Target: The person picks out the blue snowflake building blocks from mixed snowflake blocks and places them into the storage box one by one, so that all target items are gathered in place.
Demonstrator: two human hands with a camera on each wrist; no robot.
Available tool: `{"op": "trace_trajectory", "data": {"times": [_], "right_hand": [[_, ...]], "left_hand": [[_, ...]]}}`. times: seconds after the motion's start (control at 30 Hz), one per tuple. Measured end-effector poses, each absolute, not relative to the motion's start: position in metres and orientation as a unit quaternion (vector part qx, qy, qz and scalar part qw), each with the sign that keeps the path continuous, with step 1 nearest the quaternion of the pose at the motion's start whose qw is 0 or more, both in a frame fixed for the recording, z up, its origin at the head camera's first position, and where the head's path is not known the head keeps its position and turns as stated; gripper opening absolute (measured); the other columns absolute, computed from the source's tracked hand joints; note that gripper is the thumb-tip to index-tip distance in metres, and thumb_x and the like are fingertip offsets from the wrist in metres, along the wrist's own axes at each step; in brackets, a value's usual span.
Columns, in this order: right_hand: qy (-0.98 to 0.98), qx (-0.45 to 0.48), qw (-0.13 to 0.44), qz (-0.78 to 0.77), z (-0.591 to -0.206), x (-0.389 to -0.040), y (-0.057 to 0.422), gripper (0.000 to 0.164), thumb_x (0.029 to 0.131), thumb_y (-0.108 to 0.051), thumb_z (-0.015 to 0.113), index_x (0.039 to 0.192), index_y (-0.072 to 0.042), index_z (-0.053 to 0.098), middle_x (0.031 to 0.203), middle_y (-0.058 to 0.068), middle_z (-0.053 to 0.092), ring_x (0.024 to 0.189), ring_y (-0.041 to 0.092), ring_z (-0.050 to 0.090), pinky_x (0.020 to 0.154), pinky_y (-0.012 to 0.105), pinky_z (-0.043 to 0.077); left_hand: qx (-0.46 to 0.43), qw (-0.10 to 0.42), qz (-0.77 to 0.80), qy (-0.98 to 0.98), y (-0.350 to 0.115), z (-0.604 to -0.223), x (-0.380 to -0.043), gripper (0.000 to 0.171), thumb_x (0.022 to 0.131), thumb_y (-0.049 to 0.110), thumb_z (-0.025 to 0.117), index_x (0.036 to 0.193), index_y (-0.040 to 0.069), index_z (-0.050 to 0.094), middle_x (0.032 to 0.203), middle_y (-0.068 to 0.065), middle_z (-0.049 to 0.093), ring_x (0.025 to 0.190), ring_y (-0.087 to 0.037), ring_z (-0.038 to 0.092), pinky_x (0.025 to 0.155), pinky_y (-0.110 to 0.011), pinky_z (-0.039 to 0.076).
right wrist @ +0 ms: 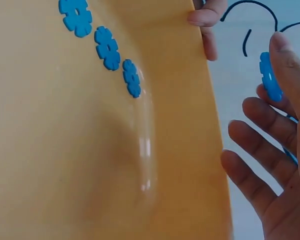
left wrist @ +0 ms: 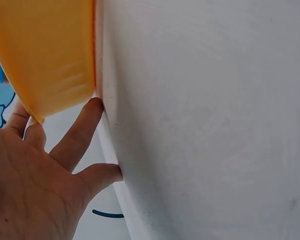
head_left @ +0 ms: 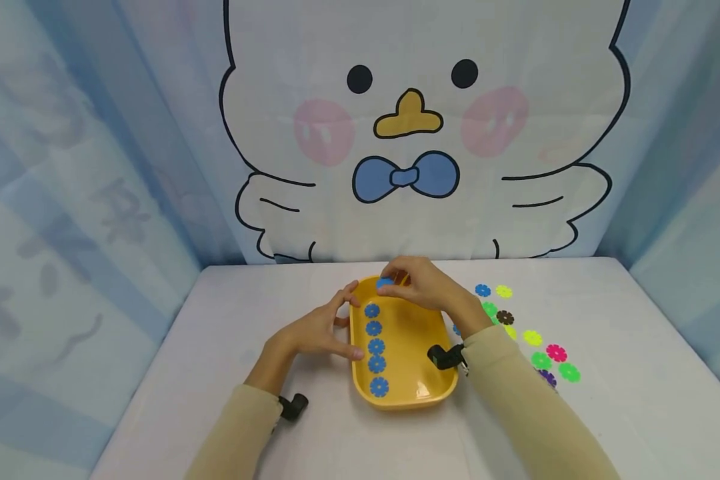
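Note:
A yellow tray (head_left: 414, 333) has a column of several blue plastic snowflake discs (head_left: 376, 346) along its left side. My right hand (head_left: 423, 283) pinches another blue snowflake disc (right wrist: 271, 76) between thumb and index finger, above the tray's far left corner. Its other fingers are spread beside the tray rim in the right wrist view. At the tray's left rim, my left hand (head_left: 315, 328) rests with fingers spread, touching the edge. Its fingertips (right wrist: 204, 18) show at the rim from the right wrist camera.
Loose snowflake discs in several colours lie on the white table right of the tray, among them a pink disc (head_left: 556, 353), a yellow disc (head_left: 533, 338) and a brown disc (head_left: 505, 317). My right forearm passes over some. A printed curtain (head_left: 408, 227) hangs behind the table.

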State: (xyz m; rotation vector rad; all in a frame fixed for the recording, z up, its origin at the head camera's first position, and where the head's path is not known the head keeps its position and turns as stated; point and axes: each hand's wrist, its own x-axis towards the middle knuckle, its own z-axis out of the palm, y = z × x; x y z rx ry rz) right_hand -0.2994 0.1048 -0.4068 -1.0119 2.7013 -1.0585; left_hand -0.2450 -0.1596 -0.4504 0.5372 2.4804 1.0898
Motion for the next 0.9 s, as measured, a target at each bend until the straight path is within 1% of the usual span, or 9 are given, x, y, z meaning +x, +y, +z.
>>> {"op": "trace_trajectory", "data": {"times": [0.03,0.1,0.27,0.33,0.37,0.43,0.6,0.67,0.9], "right_hand": [[0.881,-0.325,0.04,-0.342,-0.409,-0.301,0.104,0.035,0.094,-0.038,0.076,0.117,-0.012,0.07,0.102,0.0,0.068,0.094,0.019,0.061,0.088,0.036,0.058],[0.885,-0.318,0.054,-0.337,-0.412,-0.302,0.102,0.038,0.093,-0.041,0.076,0.117,-0.011,0.07,0.103,0.0,0.068,0.095,0.018,0.062,0.089,0.036,0.058],[0.894,-0.303,0.08,-0.321,-0.416,-0.305,0.102,0.042,0.092,-0.046,0.075,0.119,-0.013,0.07,0.107,0.0,0.069,0.097,0.018,0.063,0.093,0.037,0.059],[0.895,-0.301,0.081,-0.32,-0.417,-0.307,0.102,0.042,0.092,-0.046,0.075,0.119,-0.014,0.07,0.107,0.0,0.069,0.098,0.018,0.063,0.094,0.037,0.058],[0.895,-0.301,0.08,-0.32,-0.417,-0.308,0.102,0.042,0.092,-0.046,0.075,0.119,-0.014,0.07,0.107,-0.001,0.069,0.098,0.018,0.063,0.095,0.038,0.058],[0.894,-0.304,0.076,-0.322,-0.42,-0.31,0.103,0.041,0.092,-0.044,0.076,0.118,-0.014,0.071,0.107,-0.001,0.069,0.098,0.018,0.062,0.095,0.038,0.058],[0.883,-0.33,0.074,-0.325,-0.43,-0.314,0.1,0.038,0.092,-0.042,0.076,0.116,-0.012,0.072,0.104,-0.002,0.068,0.096,0.016,0.062,0.093,0.033,0.058],[0.882,-0.336,0.079,-0.322,-0.433,-0.314,0.099,0.039,0.093,-0.043,0.075,0.116,-0.012,0.071,0.104,-0.003,0.068,0.096,0.014,0.062,0.092,0.031,0.058],[0.894,-0.314,0.082,-0.31,-0.432,-0.313,0.1,0.041,0.093,-0.041,0.075,0.119,-0.009,0.071,0.102,-0.003,0.067,0.093,0.015,0.06,0.091,0.03,0.057]], "left_hand": [[0.193,0.189,0.388,0.881,-0.16,-0.45,-0.245,0.111,0.073,0.048,0.092,0.157,0.038,0.02,0.168,0.017,0.02,0.135,-0.034,0.057,0.113,-0.06,0.042],[0.197,0.19,0.386,0.881,-0.159,-0.45,-0.246,0.104,0.073,0.047,0.092,0.153,0.036,0.026,0.171,0.018,0.011,0.134,-0.034,0.058,0.113,-0.059,0.043],[0.197,0.194,0.379,0.883,-0.156,-0.448,-0.246,0.113,0.073,0.046,0.093,0.159,0.038,0.019,0.164,0.014,0.029,0.133,-0.035,0.059,0.113,-0.055,0.044],[0.199,0.192,0.379,0.883,-0.156,-0.447,-0.246,0.12,0.074,0.046,0.092,0.162,0.039,0.011,0.157,0.011,0.037,0.133,-0.035,0.059,0.112,-0.055,0.046],[0.201,0.19,0.379,0.883,-0.155,-0.446,-0.246,0.12,0.074,0.046,0.092,0.162,0.037,0.011,0.158,0.011,0.036,0.132,-0.036,0.059,0.112,-0.055,0.046],[0.205,0.186,0.378,0.883,-0.155,-0.446,-0.248,0.113,0.074,0.047,0.092,0.16,0.035,0.018,0.165,0.011,0.029,0.132,-0.036,0.059,0.111,-0.054,0.047],[0.195,0.186,0.376,0.886,-0.155,-0.446,-0.247,0.094,0.072,0.048,0.093,0.145,0.036,0.035,0.17,0.024,0.007,0.132,-0.035,0.059,0.111,-0.055,0.047],[0.189,0.188,0.377,0.887,-0.156,-0.446,-0.246,0.091,0.071,0.048,0.093,0.141,0.037,0.036,0.169,0.025,0.007,0.132,-0.034,0.059,0.111,-0.057,0.046],[0.194,0.185,0.384,0.884,-0.154,-0.449,-0.247,0.091,0.071,0.049,0.093,0.141,0.036,0.037,0.17,0.025,0.008,0.132,-0.035,0.06,0.109,-0.059,0.047]]}}
